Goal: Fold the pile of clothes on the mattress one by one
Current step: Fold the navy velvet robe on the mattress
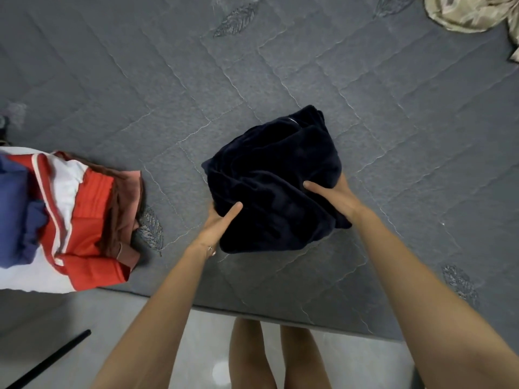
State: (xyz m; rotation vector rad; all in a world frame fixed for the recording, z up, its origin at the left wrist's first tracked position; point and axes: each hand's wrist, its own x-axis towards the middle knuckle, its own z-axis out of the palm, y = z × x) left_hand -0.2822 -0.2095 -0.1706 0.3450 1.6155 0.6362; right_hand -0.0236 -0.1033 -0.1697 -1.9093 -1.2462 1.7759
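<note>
Two hands are holding a folded navy garment [272,178] between them over the near part of the grey quilted mattress [280,66]. The left hand [216,223] is gripping the bundle's near-left corner, its thumb lying on top of the fabric and its fingers going underneath, out of sight. The right hand [334,197] is gripping the right side the same way — thumb pressing on top, fingers hidden beneath the cloth. The garment is looking plush, like fleece or velour, and is bunched into a thick, roughly square bundle with several layers showing along its near edge. A short pale line is showing near its far corner. Whether the bundle is resting on the mattress or hanging just above it, I cannot tell.

To the left, well apart from the bundle, a stack of folded clothes [70,220] is sitting at the mattress's near edge — a blue piece, a red-and-white striped piece, and pink and brown pieces beneath. At the far right corner of the view a crumpled beige patterned cloth [466,12] is lying on the mattress. Leaf motifs [236,19] are showing in the quilting. Below the mattress edge the pale floor [84,318] is showing, with the person's bare legs [252,355] standing close to the bed and a black rod [50,357] lying at the lower left.
</note>
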